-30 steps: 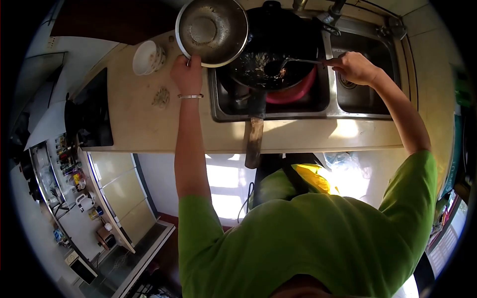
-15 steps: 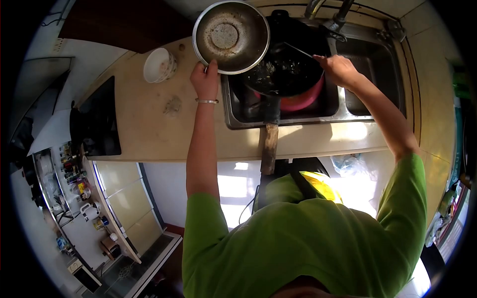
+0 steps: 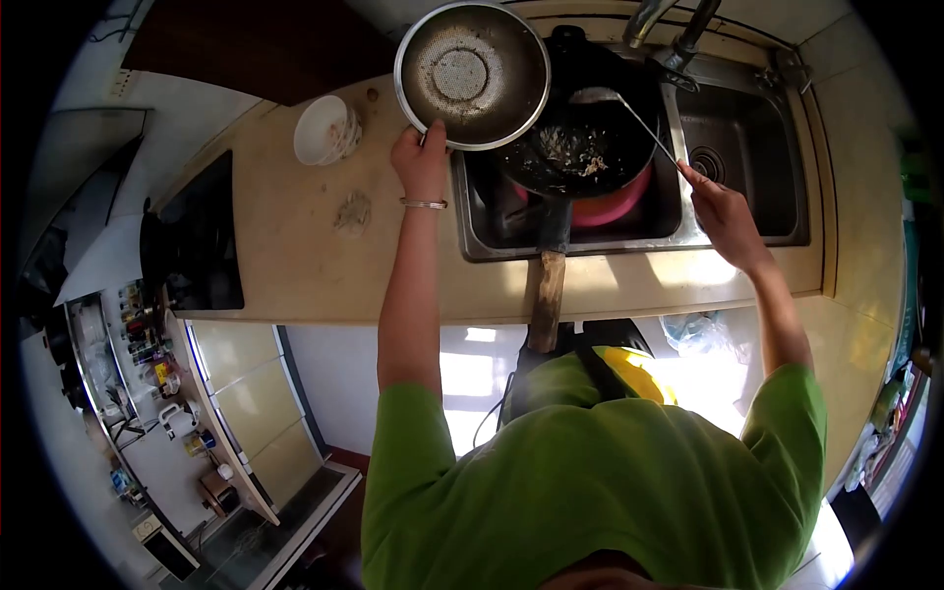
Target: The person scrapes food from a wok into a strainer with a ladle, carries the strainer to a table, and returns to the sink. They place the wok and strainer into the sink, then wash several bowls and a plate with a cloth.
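My left hand [image 3: 420,160] grips the near rim of a metal colander [image 3: 472,74], its thumb on the inner side. The colander is tilted to show its inside, with small brown bits on it. My right hand [image 3: 726,218] is closed around the handle of a metal ladle [image 3: 644,123]. The ladle's head is over the far part of a black wok [image 3: 624,157]. Pale, small food bits [image 3: 580,152] lie in the wok. Its wooden handle [image 3: 547,295] points toward me over the counter edge. Beneath the wok, a pink basin [image 3: 619,206] shows partly in the left sink bowl.
The right sink bowl [image 3: 752,147] has a drain, and a faucet [image 3: 688,44] stands behind the sink. A white bowl [image 3: 320,133] is on the counter [image 3: 295,236] to the left, near a wet-looking patch. Farther left is a black cooktop [image 3: 202,246].
My right hand has moved toward me and to the right, and the ladle's head is now raised into view. More pale bits show in the wok. The view has shifted slightly.
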`<state>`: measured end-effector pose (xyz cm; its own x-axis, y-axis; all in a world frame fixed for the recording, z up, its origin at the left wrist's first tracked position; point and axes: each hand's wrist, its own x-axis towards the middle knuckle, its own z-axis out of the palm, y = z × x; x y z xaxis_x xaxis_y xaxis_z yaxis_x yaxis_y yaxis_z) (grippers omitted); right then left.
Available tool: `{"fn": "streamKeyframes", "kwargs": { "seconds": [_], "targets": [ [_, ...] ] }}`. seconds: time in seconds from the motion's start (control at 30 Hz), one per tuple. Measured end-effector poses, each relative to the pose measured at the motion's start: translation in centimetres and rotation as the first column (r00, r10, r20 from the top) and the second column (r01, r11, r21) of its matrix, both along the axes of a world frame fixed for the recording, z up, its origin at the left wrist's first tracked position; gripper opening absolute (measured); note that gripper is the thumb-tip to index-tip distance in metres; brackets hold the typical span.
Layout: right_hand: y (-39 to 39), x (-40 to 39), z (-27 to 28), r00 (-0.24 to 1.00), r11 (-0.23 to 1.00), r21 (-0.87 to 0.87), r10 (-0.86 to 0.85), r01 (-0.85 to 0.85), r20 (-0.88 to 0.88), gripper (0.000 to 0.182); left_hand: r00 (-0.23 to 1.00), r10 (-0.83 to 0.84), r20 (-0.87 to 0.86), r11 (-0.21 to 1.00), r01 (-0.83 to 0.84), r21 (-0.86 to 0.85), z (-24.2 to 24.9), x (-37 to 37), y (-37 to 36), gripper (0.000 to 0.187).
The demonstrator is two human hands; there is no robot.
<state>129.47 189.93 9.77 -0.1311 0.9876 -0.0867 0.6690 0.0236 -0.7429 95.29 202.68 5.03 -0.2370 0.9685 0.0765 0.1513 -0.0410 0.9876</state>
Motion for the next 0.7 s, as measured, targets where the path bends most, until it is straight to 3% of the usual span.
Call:
{"fn": "streamKeyframes", "kwargs": {
  "seconds": [0.07,0.1,0.13,0.17,0.2,0.27,0.3,0.33,0.4,0.47,0.53,0.6,0.67,0.7],
  "targets": [
    [-0.6,-2.2,-0.3,0.999,0.974,0.227,-0.005,0.016,-0.047,0.043,0.997,0.017,-0.069,0.999,-0.019,-0.026,0.9,1.6,0.0,0.022],
    [-0.6,-3.6,-0.6,0.973,0.995,0.053,-0.075,0.089,-0.22,0.043,0.997,0.007,-0.072,1.0,-0.009,-0.026,0.7,2.3,-0.1,0.022],
    [-0.3,-5.2,-0.5,0.913,0.984,-0.127,-0.167,0.128,-0.373,0.043,0.978,0.036,-0.205,0.999,-0.037,-0.003,0.4,2.9,-0.1,0.023],
    [0.2,-6.7,0.0,0.776,0.942,-0.314,-0.282,0.114,-0.564,0.042,0.94,0.069,-0.335,0.998,-0.063,0.027,0.2,3.7,-0.1,0.024],
    [0.7,-8.3,0.4,0.587,0.874,-0.483,-0.416,0.047,-0.695,0.041,0.939,0.06,-0.34,0.998,-0.053,0.031,0.1,4.5,-0.5,0.024],
    [1.8,-11.3,1.2,0.245,0.788,-0.614,-0.606,0.048,-0.757,0.03,0.879,0.159,-0.449,0.978,-0.077,0.196,0.0,6.4,-1.3,0.031],
    [2.5,-11.7,0.2,0.072,0.805,-0.586,-0.582,-0.096,-0.81,0.022,0.873,0.192,-0.449,0.961,-0.073,0.268,-0.4,7.1,-1.7,0.033],
    [3.4,-12.0,-0.7,-0.107,0.819,-0.526,-0.558,-0.227,-0.823,0.015,0.86,0.168,-0.482,0.975,-0.071,0.212,-0.7,7.6,-2.2,0.034],
    [5.1,-13.7,-0.3,-0.33,0.769,-0.611,-0.636,-0.189,-0.698,0.007,0.85,0.142,-0.508,0.978,-0.041,0.205,0.0,9.1,-3.6,0.026],
    [6.5,-15.0,1.0,-0.375,0.756,-0.651,-0.626,-0.072,-0.684,0.008,0.862,0.095,-0.498,0.977,0.015,0.211,-1.0,9.3,-4.5,0.025],
    [7.2,-15.8,1.7,-0.395,0.753,-0.649,-0.631,-0.104,-0.668,0.008,0.869,0.047,-0.492,0.975,0.068,0.214,-2.3,8.8,-4.8,0.025],
    [7.2,-16.1,1.9,-0.412,0.753,-0.644,-0.634,-0.135,-0.655,0.007,0.801,-0.043,-0.597,0.962,0.195,0.192,-3.2,7.6,-4.2,0.025],
    [6.3,-16.5,2.1,-0.197,0.839,-0.537,-0.543,-0.084,-0.817,0.007,0.757,-0.081,-0.648,0.952,0.252,0.176,-3.1,6.9,-3.9,0.025],
    [5.7,-16.5,2.6,-0.127,0.833,-0.552,-0.551,-0.034,-0.825,0.011,0.874,-0.124,-0.47,0.976,0.193,0.102,-2.6,6.9,-3.8,0.025]
  ]
}}
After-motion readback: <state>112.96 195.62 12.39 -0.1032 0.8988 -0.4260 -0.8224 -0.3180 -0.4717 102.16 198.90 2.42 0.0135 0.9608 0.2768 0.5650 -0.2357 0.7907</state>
